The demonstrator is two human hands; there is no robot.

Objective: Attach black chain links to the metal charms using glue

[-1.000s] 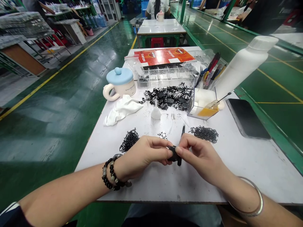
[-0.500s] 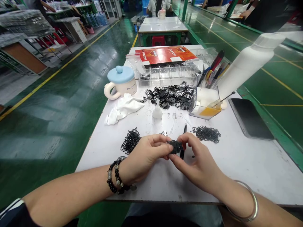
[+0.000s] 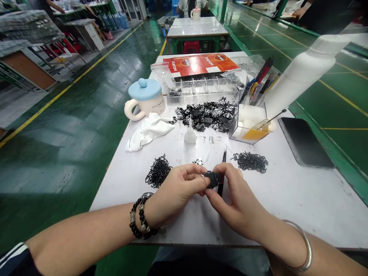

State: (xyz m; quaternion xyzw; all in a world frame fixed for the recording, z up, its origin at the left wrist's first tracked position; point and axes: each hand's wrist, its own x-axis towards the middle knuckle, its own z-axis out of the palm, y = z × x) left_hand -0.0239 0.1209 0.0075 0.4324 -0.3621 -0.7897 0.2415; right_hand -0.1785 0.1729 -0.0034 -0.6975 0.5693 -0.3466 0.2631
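Note:
Between both hands, just above the white table (image 3: 120, 214), is a small flat black part (image 3: 212, 178) with notched edges. My left hand (image 3: 181, 189) pinches its left side between thumb and fingers. On its right side, my right hand (image 3: 237, 195) grips it with thumb and forefinger. A dark pen-like tool (image 3: 224, 156) lies on the table, partly hidden by my right hand. Beside my left hand sits a pile of small black hooked pieces (image 3: 158, 171). A similar pile of hooked pieces (image 3: 250, 161) lies beyond my right hand. Tiny silvery pieces (image 3: 197, 162) lie past my fingertips.
Beyond my hands stand a small white nozzle bottle (image 3: 190, 134) and a heap of black parts (image 3: 205, 115). A lidded mug (image 3: 149, 101) and white cloth (image 3: 149, 132) are left. On the right are a clear tool holder (image 3: 250, 124), a tall white bottle (image 3: 304, 74) and a phone (image 3: 306, 142).
The black part has turned slightly in my fingers, and my right fingertips have shifted a little on it. The whole view has moved slightly.

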